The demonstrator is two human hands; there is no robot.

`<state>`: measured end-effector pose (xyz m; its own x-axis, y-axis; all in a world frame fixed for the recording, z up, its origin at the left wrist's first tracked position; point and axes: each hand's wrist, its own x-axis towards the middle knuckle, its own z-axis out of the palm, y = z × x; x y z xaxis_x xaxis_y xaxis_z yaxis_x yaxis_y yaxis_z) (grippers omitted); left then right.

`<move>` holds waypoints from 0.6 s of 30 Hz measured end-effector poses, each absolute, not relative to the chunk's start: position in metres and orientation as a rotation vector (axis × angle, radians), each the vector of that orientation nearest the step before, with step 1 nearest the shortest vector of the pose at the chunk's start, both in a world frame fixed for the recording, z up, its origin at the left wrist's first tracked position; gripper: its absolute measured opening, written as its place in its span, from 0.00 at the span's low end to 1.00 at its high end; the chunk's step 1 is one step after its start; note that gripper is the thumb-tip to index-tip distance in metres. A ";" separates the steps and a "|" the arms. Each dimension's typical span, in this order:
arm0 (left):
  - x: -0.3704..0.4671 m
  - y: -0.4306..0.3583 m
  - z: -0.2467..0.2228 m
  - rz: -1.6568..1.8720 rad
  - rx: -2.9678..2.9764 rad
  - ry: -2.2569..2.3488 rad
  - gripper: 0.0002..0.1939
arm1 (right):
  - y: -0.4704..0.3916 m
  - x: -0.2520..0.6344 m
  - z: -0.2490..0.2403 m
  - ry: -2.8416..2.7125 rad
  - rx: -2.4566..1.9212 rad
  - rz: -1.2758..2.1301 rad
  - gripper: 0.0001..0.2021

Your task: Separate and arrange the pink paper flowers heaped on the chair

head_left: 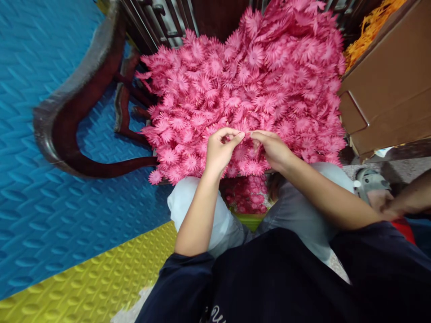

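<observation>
A large heap of pink artificial flowers [215,85], with thin pointed petals, spreads over the seat in front of me. My left hand [220,148] is over the heap's near part, thumb and forefinger pinched together. Facing it, my right hand [271,146] is pinched too, its fingertips almost meeting those of the left. Whatever is between the fingertips is too small to make out against the pink behind it. More pink flowers [251,193] show lower down, between my knees.
A dark wooden armrest [57,121] curves out at the left over blue and yellow floor mats [27,197]. To the right stands a cardboard box [390,85], with orange strands [370,31] behind it. Another person's arm [412,197] and foot are at the right edge.
</observation>
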<state>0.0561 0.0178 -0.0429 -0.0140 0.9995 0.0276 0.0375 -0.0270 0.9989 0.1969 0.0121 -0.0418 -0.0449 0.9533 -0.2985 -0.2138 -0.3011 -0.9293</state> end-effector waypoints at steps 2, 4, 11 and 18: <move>0.056 0.019 -0.045 1.251 1.198 1.186 0.03 | 0.012 0.197 -0.040 -0.899 -1.238 1.544 0.16; 0.055 0.020 -0.046 1.273 1.175 1.153 0.04 | 0.012 0.197 -0.038 -0.898 -1.235 1.562 0.17; 0.054 0.019 -0.044 1.177 1.143 1.181 0.09 | 0.014 0.199 -0.040 -0.906 -1.216 1.579 0.15; 0.058 0.015 -0.040 1.160 1.554 1.405 0.07 | 0.009 0.198 -0.035 -0.978 -1.174 1.583 0.20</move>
<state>0.0578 0.0152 -0.0404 -0.0037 0.9892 0.1464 0.3314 -0.1369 0.9335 0.1977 0.0087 -0.0345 -0.1360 0.9586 -0.2503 -0.2050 -0.2744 -0.9395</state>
